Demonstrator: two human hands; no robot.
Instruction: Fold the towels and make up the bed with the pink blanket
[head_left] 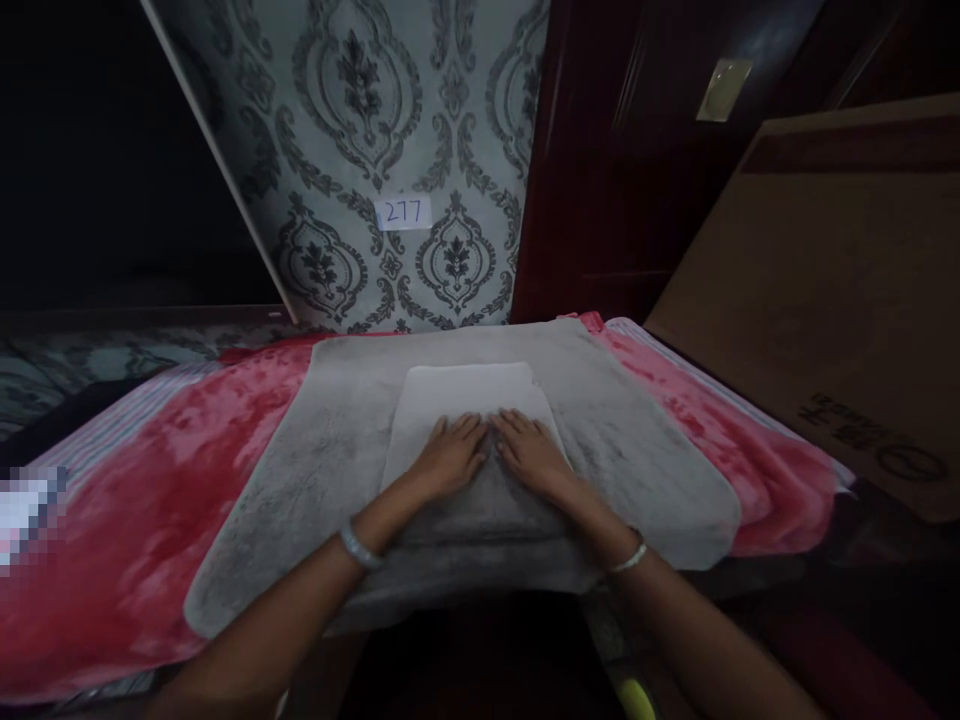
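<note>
A pale, flat rectangular piece [469, 385], possibly folded cloth, lies in the middle of a grey plush mat [300, 500]. Its far part looks whitish, while grey plush shows at its near part, under and between my wrists. My left hand [451, 455] rests flat on the left side of this piece, fingers stretched out and pointing inward. On the other side my right hand [529, 455] also lies flat, its fingertips close to those of the left. Neither hand grips anything. What lies under the palms is hidden.
Beneath the mat spreads a red patterned blanket [142, 500], showing at both sides. A large cardboard box [840, 300] leans in at the right. A dark screen [127, 170] stands at the left. Behind is a patterned wall with a paper label [405, 212] reading 277.
</note>
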